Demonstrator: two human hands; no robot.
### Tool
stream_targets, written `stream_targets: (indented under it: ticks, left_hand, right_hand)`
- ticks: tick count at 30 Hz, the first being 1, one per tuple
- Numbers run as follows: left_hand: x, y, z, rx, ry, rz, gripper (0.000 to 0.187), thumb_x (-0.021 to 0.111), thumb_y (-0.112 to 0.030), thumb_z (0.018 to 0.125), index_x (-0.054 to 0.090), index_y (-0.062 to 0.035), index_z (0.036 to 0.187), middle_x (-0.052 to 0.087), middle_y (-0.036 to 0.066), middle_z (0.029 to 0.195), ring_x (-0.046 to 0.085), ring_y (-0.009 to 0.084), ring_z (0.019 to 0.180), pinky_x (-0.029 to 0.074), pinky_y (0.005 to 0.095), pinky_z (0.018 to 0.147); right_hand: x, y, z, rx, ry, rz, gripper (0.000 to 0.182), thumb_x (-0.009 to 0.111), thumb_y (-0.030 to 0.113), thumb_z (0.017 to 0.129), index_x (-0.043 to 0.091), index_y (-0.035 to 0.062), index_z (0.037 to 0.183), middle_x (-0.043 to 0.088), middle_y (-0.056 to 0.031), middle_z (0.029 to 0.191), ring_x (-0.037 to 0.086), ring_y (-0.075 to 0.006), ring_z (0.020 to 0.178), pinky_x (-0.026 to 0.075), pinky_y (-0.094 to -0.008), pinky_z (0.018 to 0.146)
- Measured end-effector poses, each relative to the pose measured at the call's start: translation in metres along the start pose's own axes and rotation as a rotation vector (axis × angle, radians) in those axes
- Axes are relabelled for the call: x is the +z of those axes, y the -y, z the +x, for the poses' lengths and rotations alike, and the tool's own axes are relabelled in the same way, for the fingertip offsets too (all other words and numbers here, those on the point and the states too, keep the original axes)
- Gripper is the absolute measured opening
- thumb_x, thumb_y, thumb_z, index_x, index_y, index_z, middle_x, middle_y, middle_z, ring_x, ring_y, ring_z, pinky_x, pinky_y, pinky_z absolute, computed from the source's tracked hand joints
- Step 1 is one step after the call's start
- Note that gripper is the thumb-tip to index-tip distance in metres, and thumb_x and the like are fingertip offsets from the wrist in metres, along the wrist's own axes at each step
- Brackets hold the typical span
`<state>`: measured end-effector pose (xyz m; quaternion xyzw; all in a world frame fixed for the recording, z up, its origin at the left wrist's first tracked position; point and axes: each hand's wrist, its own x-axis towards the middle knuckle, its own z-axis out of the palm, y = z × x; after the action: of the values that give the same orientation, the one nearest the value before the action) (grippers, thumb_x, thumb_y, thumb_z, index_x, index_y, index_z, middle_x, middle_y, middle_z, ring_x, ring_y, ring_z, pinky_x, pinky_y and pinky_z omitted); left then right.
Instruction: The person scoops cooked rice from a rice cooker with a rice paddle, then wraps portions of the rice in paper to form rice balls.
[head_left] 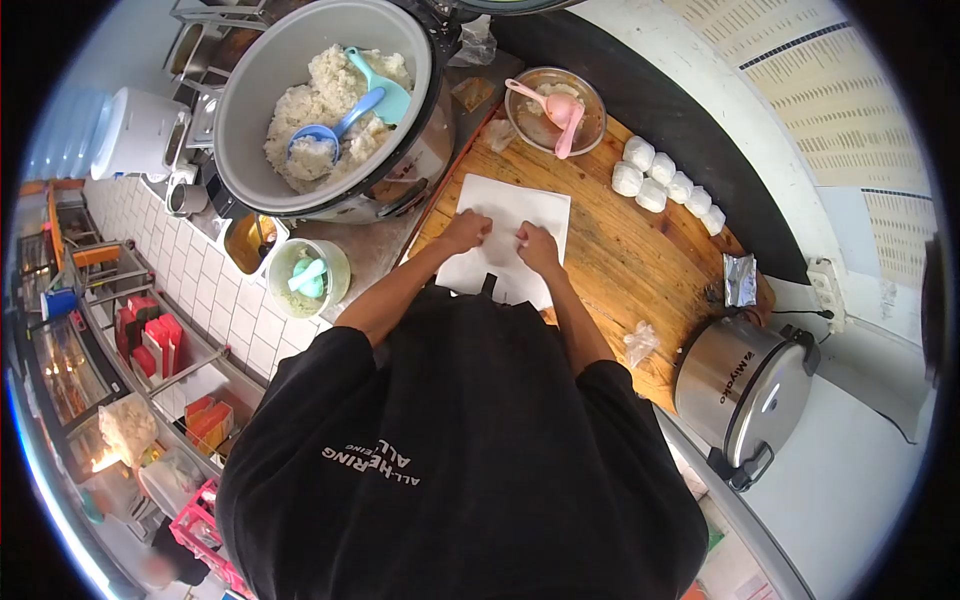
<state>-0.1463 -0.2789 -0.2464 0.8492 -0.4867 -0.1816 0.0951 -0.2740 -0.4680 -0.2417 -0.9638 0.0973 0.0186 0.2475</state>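
My left hand (467, 231) is closed in a fist over the left part of the white paper sheets (520, 196) on the wooden table. Level with it, my right hand (538, 246) is curled closed over the right part of the sheets. A gap separates the two hands, with bare paper between them. The paper lies flat, its near edge partly hidden by my black shirt. Whatever the fingers grip, if anything, is hidden.
Ahead left, a large open rice cooker (236, 150) holds rice, a blue scoop (318, 136) and a teal paddle (388, 98). A metal bowl (597, 100) holds pink scoops. Several white wrapped bundles (640, 153) line the back. A closed cooker (745, 375) stands right; a tub (338, 268), left.
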Motion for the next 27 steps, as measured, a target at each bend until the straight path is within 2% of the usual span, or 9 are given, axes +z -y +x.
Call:
stream_targets:
  ticks: [2, 6, 10, 17, 18, 19, 21, 23, 27]
  left_hand:
    - [0.015, 0.027, 0.001, 0.031, 0.349, -0.895, 0.030, 0.073, -0.008, 0.080, 0.061, -0.0091, 0.107, 0.066, 0.007, 0.100, 0.064, 0.0194, 0.097, 0.053, 0.0332, 0.086]
    - [-0.042, 0.004, -0.037, -0.211, 0.602, -1.911, 0.025, 0.071, -0.003, 0.086, 0.057, -0.0120, 0.106, 0.063, -0.001, 0.095, 0.061, 0.0118, 0.093, 0.051, 0.0294, 0.086]
    - [-0.049, -0.023, -0.035, -0.157, 0.147, -1.749, 0.026, 0.071, -0.007, 0.088, 0.057, -0.0096, 0.109, 0.063, 0.000, 0.098, 0.060, 0.0109, 0.091, 0.050, 0.0280, 0.085]
    - [-0.130, -0.074, -0.032, -0.380, 0.094, -1.786, 0.045, 0.078, -0.015, 0.083, 0.052, 0.0008, 0.116, 0.064, 0.009, 0.104, 0.061, 0.0133, 0.096, 0.051, 0.0299, 0.083]
    - [-0.148, -0.102, -0.035, -0.314, -0.116, -1.466, 0.053, 0.082, -0.020, 0.078, 0.052, 0.0025, 0.116, 0.064, 0.010, 0.103, 0.062, 0.0147, 0.095, 0.052, 0.0307, 0.083]
    - [-0.156, -0.119, -0.035, -0.249, -0.306, -1.140, 0.062, 0.087, -0.024, 0.074, 0.051, 0.0042, 0.115, 0.065, 0.010, 0.102, 0.064, 0.0161, 0.094, 0.052, 0.0316, 0.083]
    - [-0.161, -0.127, -0.021, -0.256, -0.358, -1.272, 0.066, 0.089, -0.024, 0.070, 0.050, 0.0035, 0.115, 0.065, 0.011, 0.102, 0.064, 0.0162, 0.094, 0.053, 0.0325, 0.083]
    - [-0.169, -0.134, -0.009, -0.248, -0.405, -1.404, 0.070, 0.092, -0.024, 0.066, 0.050, 0.0027, 0.115, 0.065, 0.011, 0.103, 0.064, 0.0163, 0.093, 0.053, 0.0335, 0.084]
    - [-0.183, -0.150, -0.009, -0.073, -0.322, -1.453, 0.061, 0.091, -0.014, 0.062, 0.053, -0.0037, 0.109, 0.063, 0.006, 0.099, 0.061, 0.0137, 0.093, 0.052, 0.0301, 0.081]
  right_hand:
    - [-0.005, -0.014, -0.006, 0.114, 0.234, 0.537, 0.020, 0.069, 0.004, 0.073, 0.059, 0.0071, 0.090, 0.065, -0.0126, 0.091, 0.063, -0.0294, 0.086, 0.052, -0.0395, 0.075]
    - [-0.047, 0.002, -0.023, 0.295, 0.413, 1.126, 0.024, 0.071, 0.003, 0.072, 0.057, 0.0058, 0.091, 0.064, -0.0067, 0.089, 0.061, -0.0175, 0.085, 0.050, -0.0313, 0.073]
    - [-0.084, 0.031, -0.029, 0.340, 0.266, 1.169, 0.026, 0.072, 0.002, 0.073, 0.056, 0.0039, 0.094, 0.064, -0.0053, 0.089, 0.061, -0.0125, 0.085, 0.050, -0.0283, 0.071]
    - [-0.123, 0.059, -0.029, 0.281, -0.108, 0.805, 0.036, 0.073, -0.001, 0.072, 0.060, 0.0013, 0.106, 0.068, -0.0085, 0.094, 0.064, -0.0149, 0.083, 0.051, -0.0267, 0.072]
    - [-0.128, 0.060, -0.028, 0.276, -0.119, 0.807, 0.036, 0.073, -0.001, 0.072, 0.060, 0.0013, 0.106, 0.068, -0.0085, 0.094, 0.064, -0.0149, 0.083, 0.051, -0.0267, 0.072]
    - [-0.133, 0.060, -0.030, 0.254, -0.160, 0.915, 0.037, 0.072, -0.002, 0.074, 0.061, 0.0012, 0.109, 0.068, -0.0098, 0.098, 0.064, -0.0155, 0.087, 0.051, -0.0273, 0.075]
    - [-0.151, 0.070, -0.035, 0.226, -0.210, 1.020, 0.037, 0.072, -0.003, 0.077, 0.062, 0.0011, 0.113, 0.069, -0.0111, 0.102, 0.064, -0.0161, 0.091, 0.051, -0.0279, 0.077]
    - [-0.180, 0.092, -0.037, 0.262, -0.471, 1.790, 0.030, 0.064, -0.002, 0.087, 0.061, 0.0037, 0.117, 0.066, -0.0095, 0.108, 0.062, -0.0151, 0.096, 0.050, -0.0272, 0.085]
    - [-0.164, 0.093, -0.031, 0.257, -0.764, 1.885, 0.014, 0.064, 0.011, 0.095, 0.064, 0.0006, 0.104, 0.065, -0.0073, 0.098, 0.061, -0.0133, 0.090, 0.050, -0.0267, 0.077]
